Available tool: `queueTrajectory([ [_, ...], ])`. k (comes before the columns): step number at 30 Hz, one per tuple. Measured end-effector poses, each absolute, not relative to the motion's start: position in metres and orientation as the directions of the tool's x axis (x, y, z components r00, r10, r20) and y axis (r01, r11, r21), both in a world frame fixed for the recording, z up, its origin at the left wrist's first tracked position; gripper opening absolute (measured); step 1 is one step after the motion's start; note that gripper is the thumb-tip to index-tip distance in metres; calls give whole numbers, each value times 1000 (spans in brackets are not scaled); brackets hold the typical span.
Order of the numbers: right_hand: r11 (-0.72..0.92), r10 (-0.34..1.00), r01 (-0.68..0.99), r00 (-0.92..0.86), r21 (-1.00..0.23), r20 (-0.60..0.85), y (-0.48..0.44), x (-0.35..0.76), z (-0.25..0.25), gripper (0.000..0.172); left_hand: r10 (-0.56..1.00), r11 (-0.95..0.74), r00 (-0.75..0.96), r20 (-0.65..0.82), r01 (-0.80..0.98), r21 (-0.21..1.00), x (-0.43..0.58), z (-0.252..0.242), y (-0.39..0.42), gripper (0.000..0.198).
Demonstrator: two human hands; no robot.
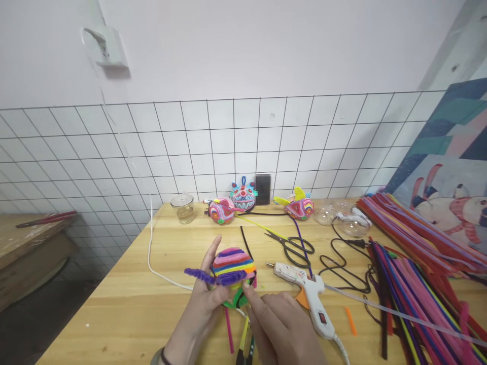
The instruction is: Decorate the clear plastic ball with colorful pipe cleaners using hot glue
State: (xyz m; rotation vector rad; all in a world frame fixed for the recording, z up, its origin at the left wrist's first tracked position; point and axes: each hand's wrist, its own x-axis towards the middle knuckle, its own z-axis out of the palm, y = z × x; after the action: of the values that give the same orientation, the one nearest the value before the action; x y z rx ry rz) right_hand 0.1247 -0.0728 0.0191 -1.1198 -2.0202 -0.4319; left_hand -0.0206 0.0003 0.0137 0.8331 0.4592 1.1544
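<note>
A ball covered in striped pipe cleaners [233, 266] rests in my left hand [205, 304], thumb in front and fingers behind. Purple, pink, orange, yellow and blue bands cross its top, and a purple loop sticks out to the left. Green and black pieces show at its underside. My right hand [283, 327] presses its index fingertip to the ball's lower right edge, the other fingers curled; its thumb is hidden. A white glue gun [304, 284] lies just right of the ball. Below the hands are a yellow-and-black handled tool [243, 342] and a pink pipe cleaner [229, 332].
Black scissors [291, 248] lie behind the glue gun. Bundles of pipe cleaners [414, 294] cover the right side beside a black cord [338, 266]. Finished pipe-cleaner figures [222, 210], a lidded glass jar [182, 208] and clear plastic balls [325, 213] stand along the wall.
</note>
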Motion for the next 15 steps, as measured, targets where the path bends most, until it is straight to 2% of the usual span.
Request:
queueTrajectory([
  [7,546,483,838,-331,16,810,-69,125,27,32,910,198,402,98,-632,749,-19,6,4,100],
  [15,512,517,859,-325,18,792,-71,125,23,31,903,199,415,111,-634,747,-19,2,7,101],
])
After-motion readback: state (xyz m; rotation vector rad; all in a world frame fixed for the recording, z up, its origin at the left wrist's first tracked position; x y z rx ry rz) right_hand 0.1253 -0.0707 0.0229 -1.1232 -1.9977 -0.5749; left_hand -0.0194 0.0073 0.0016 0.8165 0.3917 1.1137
